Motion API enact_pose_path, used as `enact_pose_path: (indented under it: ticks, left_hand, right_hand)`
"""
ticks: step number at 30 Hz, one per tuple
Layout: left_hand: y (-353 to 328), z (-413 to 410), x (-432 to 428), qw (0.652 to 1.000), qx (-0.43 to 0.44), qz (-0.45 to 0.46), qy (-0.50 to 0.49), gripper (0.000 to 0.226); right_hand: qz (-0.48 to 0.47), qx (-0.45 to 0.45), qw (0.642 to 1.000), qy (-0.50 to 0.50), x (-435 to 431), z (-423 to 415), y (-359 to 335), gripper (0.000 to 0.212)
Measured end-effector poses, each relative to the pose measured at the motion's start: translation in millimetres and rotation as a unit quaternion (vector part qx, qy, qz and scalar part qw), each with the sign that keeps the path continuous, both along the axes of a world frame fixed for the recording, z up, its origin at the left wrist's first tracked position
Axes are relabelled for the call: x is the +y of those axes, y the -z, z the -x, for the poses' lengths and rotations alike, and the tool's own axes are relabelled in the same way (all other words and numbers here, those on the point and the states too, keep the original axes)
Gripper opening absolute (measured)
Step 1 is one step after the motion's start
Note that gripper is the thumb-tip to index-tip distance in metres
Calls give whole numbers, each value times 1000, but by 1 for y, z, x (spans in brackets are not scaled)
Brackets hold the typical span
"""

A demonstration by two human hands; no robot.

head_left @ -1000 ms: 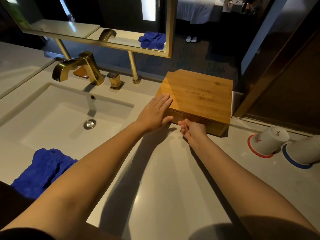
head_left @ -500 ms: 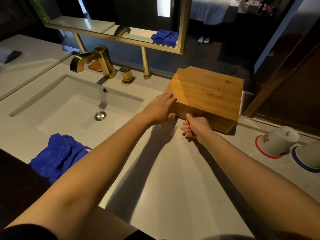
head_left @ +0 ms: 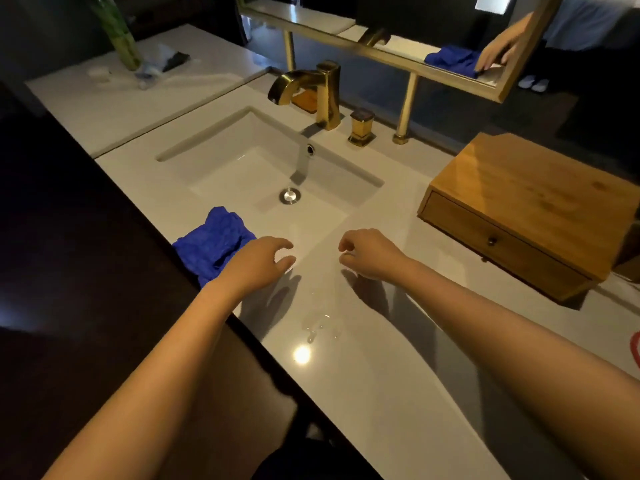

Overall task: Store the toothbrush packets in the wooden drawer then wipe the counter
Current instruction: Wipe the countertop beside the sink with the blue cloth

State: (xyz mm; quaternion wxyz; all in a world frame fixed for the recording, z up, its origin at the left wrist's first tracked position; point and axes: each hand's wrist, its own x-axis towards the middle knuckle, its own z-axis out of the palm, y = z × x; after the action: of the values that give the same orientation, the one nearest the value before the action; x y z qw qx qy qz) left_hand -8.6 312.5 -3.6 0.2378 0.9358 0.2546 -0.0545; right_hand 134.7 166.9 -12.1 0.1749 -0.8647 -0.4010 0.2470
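Note:
The wooden drawer box point(head_left: 526, 199) stands on the pale counter point(head_left: 363, 375) at the right, its drawer shut with a small knob point(head_left: 491, 241) on the front. A crumpled blue cloth point(head_left: 212, 242) lies on the counter's front edge by the sink. My left hand point(head_left: 259, 261) hovers just right of the cloth with fingers spread, holding nothing. My right hand point(head_left: 369, 252) hangs over the counter with fingers loosely curled and empty. A few water drops point(head_left: 320, 323) glisten on the counter below the hands. No toothbrush packets show.
A white sink point(head_left: 270, 174) with a gold faucet point(head_left: 311, 91) and gold handle point(head_left: 362, 128) sits behind the hands. A gold-framed mirror point(head_left: 433, 39) hangs above. A vase with green stems point(head_left: 121, 39) stands far left. A red-rimmed edge point(head_left: 635, 351) shows at the right.
Both hands have left the wooden drawer box and moved left toward the sink front. The drawer is shut. The view has swung left, bringing the blue cloth near my left hand.

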Motion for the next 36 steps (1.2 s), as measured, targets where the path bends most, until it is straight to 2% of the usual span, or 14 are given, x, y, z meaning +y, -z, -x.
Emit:
enact_pose_path:
  ticks: [6,8,10,12,17,19,21,25,29,36]
  left_hand:
    - [6,44,41,984,-73,-36,-156,32]
    - [11,52,55,979,-53,-53,-188,53]
    - [18,56,63,980,-23,-53,-190,70]
    - [27,58,66,983,5,-45,-178,74]
    - [38,67,69,988,21,-38,-148,81]
    - [40,70,72,988,26,-35,-148,83]
    - [41,71,71,986,17,-50,-158,78]
    - [36,67,60,975,-13,-122,-185,54]
    - [32,61,53,963,-43,-191,-187,27]
    - [-2,42,54,971,-123,-131,-156,21]
  right_hand:
    - [-21,-34,993,-107,65,29,2,46]
    - [-32,-25,990,-135,83,37,2,53]
    - [-43,-16,986,-158,102,42,6,56]
    - [-57,-20,980,-188,119,48,10,54]
    - [-4,-81,944,-320,152,58,27,79]
    - [-3,-76,942,-325,157,60,34,75]
    - [-43,-52,953,-296,156,62,39,65]
    - [-140,-60,961,-232,150,66,45,32]
    - [-146,-87,962,-213,151,65,38,4]
    - [-156,-81,964,-198,136,35,-7,15]
